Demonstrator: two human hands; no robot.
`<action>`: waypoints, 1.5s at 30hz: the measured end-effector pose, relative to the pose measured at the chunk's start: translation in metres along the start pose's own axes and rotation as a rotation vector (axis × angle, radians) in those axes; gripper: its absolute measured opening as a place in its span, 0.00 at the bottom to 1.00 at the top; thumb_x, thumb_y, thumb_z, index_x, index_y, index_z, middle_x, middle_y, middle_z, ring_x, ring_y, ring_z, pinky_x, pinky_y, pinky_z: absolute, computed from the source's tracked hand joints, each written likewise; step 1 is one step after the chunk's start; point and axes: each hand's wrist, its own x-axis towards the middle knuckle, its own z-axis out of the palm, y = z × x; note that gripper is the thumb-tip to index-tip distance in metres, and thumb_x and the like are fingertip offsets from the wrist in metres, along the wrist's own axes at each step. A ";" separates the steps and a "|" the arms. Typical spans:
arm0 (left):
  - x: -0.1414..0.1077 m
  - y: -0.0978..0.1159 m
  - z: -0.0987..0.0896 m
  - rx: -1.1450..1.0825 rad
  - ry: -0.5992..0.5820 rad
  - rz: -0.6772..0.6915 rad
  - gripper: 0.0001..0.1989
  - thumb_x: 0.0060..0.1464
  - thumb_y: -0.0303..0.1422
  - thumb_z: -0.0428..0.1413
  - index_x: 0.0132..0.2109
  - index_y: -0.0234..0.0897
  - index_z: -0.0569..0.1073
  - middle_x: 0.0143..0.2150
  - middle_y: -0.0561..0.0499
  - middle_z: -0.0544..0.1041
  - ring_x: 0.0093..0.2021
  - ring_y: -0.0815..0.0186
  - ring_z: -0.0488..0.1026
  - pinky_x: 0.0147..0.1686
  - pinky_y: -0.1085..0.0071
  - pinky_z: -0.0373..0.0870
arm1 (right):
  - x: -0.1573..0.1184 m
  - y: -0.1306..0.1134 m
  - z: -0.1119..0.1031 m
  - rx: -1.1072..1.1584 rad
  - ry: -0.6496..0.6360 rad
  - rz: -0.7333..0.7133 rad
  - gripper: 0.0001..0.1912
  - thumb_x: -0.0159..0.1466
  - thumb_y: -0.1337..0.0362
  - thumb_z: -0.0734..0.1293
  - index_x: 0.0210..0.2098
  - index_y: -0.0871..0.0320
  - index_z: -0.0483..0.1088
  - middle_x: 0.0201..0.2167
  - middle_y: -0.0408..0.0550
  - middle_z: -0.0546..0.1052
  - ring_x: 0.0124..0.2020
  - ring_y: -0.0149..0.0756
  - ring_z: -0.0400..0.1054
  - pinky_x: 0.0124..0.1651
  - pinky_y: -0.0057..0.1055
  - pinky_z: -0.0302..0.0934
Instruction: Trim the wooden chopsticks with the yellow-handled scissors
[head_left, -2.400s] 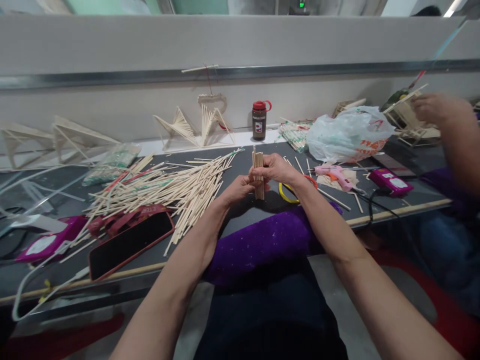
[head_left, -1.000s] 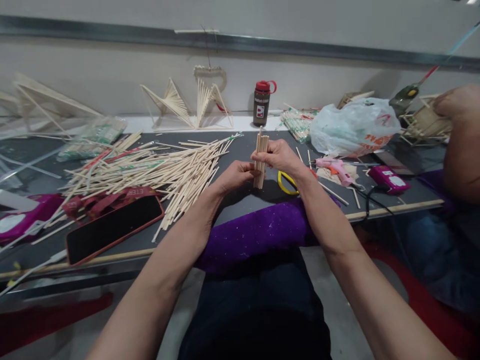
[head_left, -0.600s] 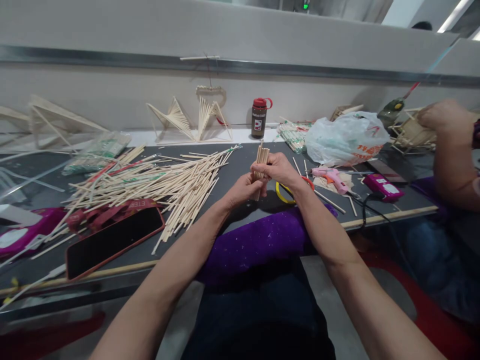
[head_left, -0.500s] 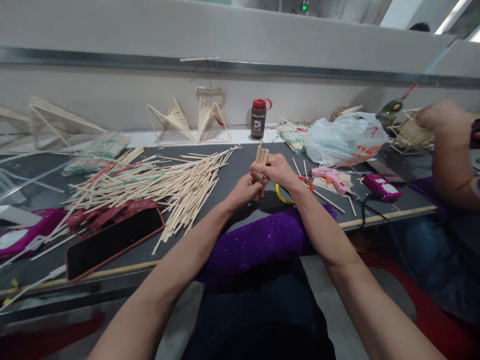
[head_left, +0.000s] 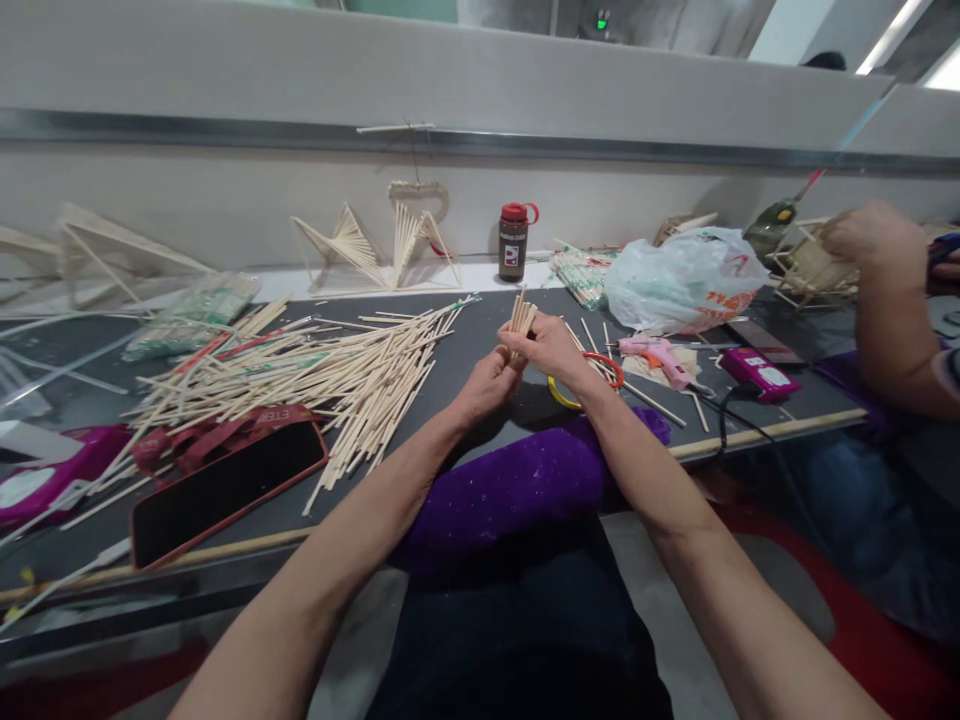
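Note:
Between my hands a small bundle of thin wooden sticks (head_left: 523, 312) stands with its tips up and slightly fanned. My right hand (head_left: 551, 348) is closed round the bundle from the right. Just below it, my left hand (head_left: 491, 382) has its fingers closed at the lower part of the bundle; its fingertips are partly hidden. A big loose pile of sticks (head_left: 375, 375) lies to the left. Beneath my forearms is a purple cloth (head_left: 517, 480) at the table edge. A yellow ring (head_left: 561, 393) and a red ring (head_left: 609, 370) lie by my right wrist.
Left are a phone (head_left: 225, 495) and a magenta device (head_left: 67, 470). Behind stand stick models (head_left: 349, 245) and a bottle (head_left: 513, 245). Right are a plastic bag (head_left: 682, 280), pink glue gun (head_left: 660, 358), cable and second magenta device (head_left: 759, 375). Another person's hand (head_left: 877, 240) is at far right.
The sticks in my hands have tilted from nearly upright to leaning right, with their tips more fanned. My left hand has dropped slightly and turned. The view has shifted a little.

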 end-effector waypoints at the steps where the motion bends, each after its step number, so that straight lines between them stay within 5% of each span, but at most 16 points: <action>1: -0.001 0.001 -0.001 0.023 0.000 0.021 0.27 0.53 0.60 0.53 0.32 0.38 0.63 0.20 0.58 0.61 0.21 0.73 0.56 0.23 0.73 0.54 | -0.001 -0.001 -0.002 0.043 -0.024 -0.002 0.14 0.60 0.55 0.67 0.37 0.60 0.76 0.38 0.48 0.76 0.38 0.34 0.69 0.43 0.31 0.62; 6: -0.003 0.004 -0.001 0.026 -0.038 0.079 0.27 0.57 0.59 0.48 0.40 0.38 0.68 0.19 0.60 0.59 0.19 0.73 0.54 0.22 0.75 0.54 | -0.004 0.000 -0.012 0.301 -0.192 0.021 0.23 0.61 0.54 0.67 0.52 0.59 0.72 0.36 0.44 0.73 0.30 0.28 0.64 0.34 0.28 0.61; 10: -0.003 0.004 -0.002 0.127 -0.046 0.086 0.27 0.58 0.59 0.47 0.41 0.37 0.70 0.19 0.59 0.61 0.19 0.72 0.56 0.23 0.73 0.56 | -0.004 0.002 -0.013 0.238 -0.157 0.008 0.17 0.63 0.53 0.64 0.43 0.59 0.75 0.33 0.44 0.71 0.26 0.26 0.61 0.32 0.28 0.59; 14: -0.004 0.013 -0.006 0.264 -0.040 0.122 0.27 0.59 0.58 0.46 0.36 0.37 0.69 0.22 0.55 0.68 0.23 0.70 0.63 0.29 0.72 0.61 | -0.004 -0.006 -0.009 0.093 -0.063 -0.082 0.13 0.63 0.56 0.64 0.35 0.60 0.74 0.35 0.46 0.72 0.35 0.31 0.67 0.41 0.31 0.61; 20: -0.003 0.016 -0.005 0.287 0.082 0.195 0.19 0.61 0.50 0.50 0.36 0.37 0.66 0.27 0.53 0.71 0.28 0.70 0.67 0.32 0.72 0.64 | -0.002 -0.013 -0.007 -0.070 -0.009 -0.140 0.12 0.65 0.58 0.63 0.32 0.59 0.73 0.33 0.46 0.71 0.35 0.32 0.67 0.42 0.31 0.59; 25: 0.001 -0.003 0.001 0.325 0.042 0.202 0.14 0.63 0.44 0.47 0.40 0.37 0.65 0.27 0.55 0.68 0.25 0.70 0.65 0.31 0.71 0.65 | 0.000 -0.005 -0.007 -0.093 -0.040 -0.053 0.12 0.64 0.59 0.63 0.35 0.61 0.74 0.33 0.46 0.73 0.35 0.33 0.67 0.42 0.31 0.59; 30: -0.001 0.002 0.002 0.402 0.045 0.239 0.11 0.63 0.39 0.46 0.37 0.37 0.66 0.25 0.53 0.70 0.26 0.69 0.65 0.34 0.70 0.65 | -0.001 -0.003 -0.010 -0.053 -0.075 -0.078 0.12 0.64 0.58 0.63 0.34 0.60 0.73 0.34 0.46 0.73 0.35 0.32 0.67 0.39 0.30 0.60; 35: -0.005 0.010 -0.008 0.350 -0.082 0.122 0.17 0.64 0.41 0.45 0.33 0.35 0.69 0.27 0.50 0.74 0.27 0.68 0.67 0.33 0.71 0.65 | 0.004 -0.008 -0.007 -0.195 -0.047 -0.055 0.13 0.65 0.58 0.63 0.30 0.60 0.72 0.31 0.46 0.71 0.32 0.32 0.64 0.36 0.30 0.57; 39: -0.003 0.008 -0.019 0.266 -0.121 0.059 0.11 0.56 0.38 0.56 0.38 0.34 0.75 0.35 0.48 0.78 0.34 0.66 0.71 0.38 0.70 0.66 | 0.005 -0.014 -0.006 -0.322 0.033 -0.059 0.13 0.64 0.60 0.63 0.25 0.60 0.69 0.27 0.44 0.68 0.29 0.30 0.61 0.37 0.31 0.55; 45: 0.001 0.001 -0.030 0.130 -0.217 -0.056 0.17 0.47 0.40 0.62 0.41 0.32 0.77 0.34 0.48 0.78 0.34 0.64 0.74 0.40 0.66 0.68 | 0.000 -0.015 -0.010 -0.194 -0.037 -0.030 0.13 0.66 0.60 0.63 0.27 0.59 0.67 0.27 0.43 0.67 0.29 0.28 0.60 0.34 0.29 0.54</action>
